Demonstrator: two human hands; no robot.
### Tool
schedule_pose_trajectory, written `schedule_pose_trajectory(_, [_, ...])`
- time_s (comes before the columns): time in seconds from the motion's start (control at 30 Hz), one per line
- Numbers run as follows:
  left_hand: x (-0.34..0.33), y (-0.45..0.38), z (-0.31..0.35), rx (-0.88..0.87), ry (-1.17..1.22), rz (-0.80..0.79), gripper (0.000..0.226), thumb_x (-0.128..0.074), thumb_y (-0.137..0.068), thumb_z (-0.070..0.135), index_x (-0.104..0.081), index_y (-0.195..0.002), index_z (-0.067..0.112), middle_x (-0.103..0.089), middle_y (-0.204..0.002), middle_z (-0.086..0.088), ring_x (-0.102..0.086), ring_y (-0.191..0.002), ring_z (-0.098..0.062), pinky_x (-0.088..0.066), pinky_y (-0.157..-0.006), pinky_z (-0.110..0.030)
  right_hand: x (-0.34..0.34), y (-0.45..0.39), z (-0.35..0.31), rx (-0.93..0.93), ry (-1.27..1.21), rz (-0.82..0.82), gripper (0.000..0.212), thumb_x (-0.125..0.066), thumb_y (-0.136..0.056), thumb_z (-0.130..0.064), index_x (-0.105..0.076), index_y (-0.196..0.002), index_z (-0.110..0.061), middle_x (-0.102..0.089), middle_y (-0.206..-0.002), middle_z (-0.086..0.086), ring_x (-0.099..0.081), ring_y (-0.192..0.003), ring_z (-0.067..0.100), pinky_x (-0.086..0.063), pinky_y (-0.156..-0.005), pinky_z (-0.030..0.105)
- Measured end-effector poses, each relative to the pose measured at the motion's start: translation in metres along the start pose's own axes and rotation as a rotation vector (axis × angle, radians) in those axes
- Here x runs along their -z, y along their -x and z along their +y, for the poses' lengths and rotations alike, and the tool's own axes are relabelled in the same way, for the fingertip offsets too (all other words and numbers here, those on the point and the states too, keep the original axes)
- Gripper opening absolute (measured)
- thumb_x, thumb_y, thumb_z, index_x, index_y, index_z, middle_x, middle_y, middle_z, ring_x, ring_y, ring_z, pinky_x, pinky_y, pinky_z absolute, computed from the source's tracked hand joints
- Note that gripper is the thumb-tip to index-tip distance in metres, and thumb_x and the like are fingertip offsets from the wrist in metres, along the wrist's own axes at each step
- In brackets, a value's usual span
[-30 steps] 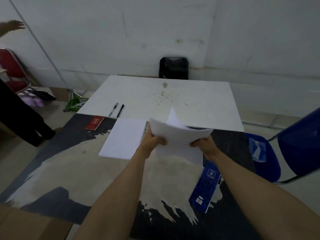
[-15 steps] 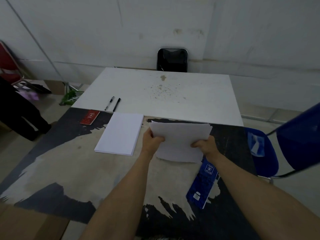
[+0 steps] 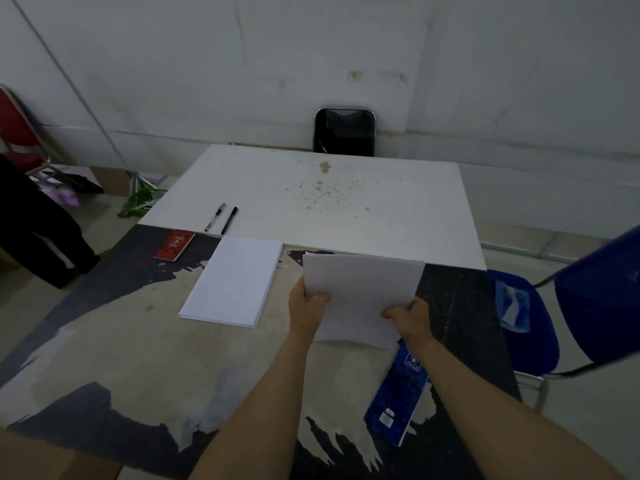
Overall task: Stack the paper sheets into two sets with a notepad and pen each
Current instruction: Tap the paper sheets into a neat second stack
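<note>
I hold a sheaf of white paper sheets over the worn dark table, my left hand gripping its left edge and my right hand its right edge. A second stack of white sheets lies flat to the left. The blue notepad lies under my right forearm. Near the table's far left edge sits a red notepad. Two black pens lie side by side on the white table just beyond it.
A black chair stands against the far wall behind the white table. A blue chair is close on the right. On the left are a red chair and a person's dark-clothed legs.
The held sheets, fanned and raised a second ago, are now squared into a flat sheaf and lowered toward the table. Both hands stay on its edges.
</note>
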State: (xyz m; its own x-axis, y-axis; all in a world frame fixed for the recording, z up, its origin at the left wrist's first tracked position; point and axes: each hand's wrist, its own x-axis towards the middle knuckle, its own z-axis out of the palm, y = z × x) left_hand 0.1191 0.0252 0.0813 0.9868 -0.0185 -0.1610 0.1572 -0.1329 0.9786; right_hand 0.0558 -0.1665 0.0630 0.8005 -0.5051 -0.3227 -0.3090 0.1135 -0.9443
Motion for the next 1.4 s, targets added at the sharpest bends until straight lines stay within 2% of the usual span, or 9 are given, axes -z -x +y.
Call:
schedule_pose_trajectory(0.23, [-0.008, -0.008, -0.013, -0.076, -0.099, -0.006, 0.032, -0.057, -0.076, 0.016, -0.066, -0.107, 0.017, -0.069, -0.102, -0.005, -0.065, -0.093, -0.021, -0.055, -0.074, -0.033, 0.001, -0.011, 0.010, -0.023, 0.057, -0.061, 0.022, -0.063, -0.079, 0.015, -0.069, -0.082, -0.005, -0.066, -0.084, 0.011, -0.061, -0.080, 0.025, -0.052, -0.069, 0.033])
schedule_pose_trajectory(0.4, [0.012, -0.027, 0.013, -0.027, -0.102, 0.024, 0.028, -0.060, -0.079, 0.001, -0.062, -0.101, 0.018, -0.065, -0.090, 0.006, -0.063, -0.083, -0.018, -0.050, -0.062, -0.022, -0.011, -0.013, -0.023, 0.053, 0.126, -0.168, 0.032, -0.068, -0.082, 0.010, -0.067, -0.106, -0.012, -0.069, -0.096, 0.001, -0.066, -0.085, 0.015, -0.053, -0.063, 0.025])
schedule_pose_trajectory(0.47, [0.030, -0.041, 0.024, -0.052, -0.148, 0.000, 0.037, -0.059, -0.082, 0.003, -0.059, -0.115, 0.020, -0.064, -0.103, 0.008, -0.061, -0.089, -0.011, -0.051, -0.071, -0.019, -0.030, -0.017, -0.039, 0.047, 0.135, -0.200, 0.038, -0.068, -0.082, 0.010, -0.064, -0.112, -0.014, -0.068, -0.099, -0.002, -0.066, -0.087, 0.014, -0.053, -0.065, 0.025])
schedule_pose_trajectory(0.6, [0.078, -0.077, 0.034, 0.017, -0.271, -0.128, 0.055, -0.050, -0.090, 0.006, -0.041, -0.142, 0.022, -0.056, -0.128, -0.003, -0.053, -0.111, -0.022, -0.046, -0.100, -0.040, -0.087, -0.031, -0.059, 0.002, 0.210, -0.174, 0.028, -0.056, -0.083, 0.005, -0.063, -0.108, -0.001, -0.068, -0.099, 0.017, -0.063, -0.084, 0.025, -0.048, -0.070, 0.032])
schedule_pose_trajectory(0.77, [0.144, -0.131, 0.030, 0.055, -0.387, -0.144, 0.054, -0.046, -0.090, 0.001, -0.044, -0.141, 0.016, -0.058, -0.127, -0.010, -0.056, -0.115, -0.030, -0.047, -0.097, -0.036, -0.172, -0.041, -0.068, -0.062, 0.330, -0.215, 0.021, -0.047, -0.085, 0.003, -0.057, -0.102, -0.004, -0.063, -0.094, 0.011, -0.056, -0.074, 0.018, -0.038, -0.059, 0.027])
schedule_pose_trajectory(0.87, [0.182, -0.169, 0.011, 0.079, -0.429, -0.109, 0.053, -0.050, -0.087, 0.002, -0.047, -0.139, 0.010, -0.059, -0.126, -0.012, -0.056, -0.116, -0.031, -0.044, -0.096, -0.034, -0.230, -0.055, -0.057, -0.060, 0.472, -0.239, 0.034, -0.052, -0.085, -0.003, -0.055, -0.118, -0.007, -0.064, -0.115, 0.013, -0.061, -0.091, 0.023, -0.049, -0.068, 0.031])
schedule_pose_trajectory(1.03, [0.230, -0.228, -0.029, 0.145, -0.478, -0.074, 0.048, -0.052, -0.087, -0.007, -0.047, -0.133, 0.002, -0.057, -0.115, -0.006, -0.056, -0.106, -0.022, -0.038, -0.083, -0.024, -0.307, -0.085, -0.036, -0.116, 0.655, -0.278, 0.035, -0.054, -0.083, -0.006, -0.060, -0.115, -0.017, -0.062, -0.104, 0.000, -0.067, -0.095, 0.028, -0.060, -0.063, 0.033])
schedule_pose_trajectory(1.27, [0.262, -0.289, -0.081, 0.202, -0.544, -0.122, 0.046, -0.055, -0.084, -0.008, -0.053, -0.128, 0.003, -0.063, -0.117, -0.014, -0.056, -0.100, -0.021, -0.040, -0.083, -0.026, -0.367, -0.118, 0.011, -0.215, 0.792, -0.242, 0.026, -0.058, -0.085, -0.012, -0.054, -0.111, -0.013, -0.064, -0.102, 0.007, -0.067, -0.081, 0.024, -0.060, -0.057, 0.033])
schedule_pose_trajectory(1.4, [0.261, -0.300, -0.093, 0.232, -0.552, -0.120, 0.046, -0.059, -0.083, -0.006, -0.053, -0.129, 0.003, -0.063, -0.119, -0.012, -0.056, -0.102, -0.021, -0.041, -0.083, -0.024, -0.373, -0.126, 0.028, -0.231, 0.843, -0.186, 0.037, -0.063, -0.086, -0.016, -0.052, -0.121, -0.012, -0.063, -0.113, 0.008, -0.066, -0.091, 0.024, -0.060, -0.068, 0.036])
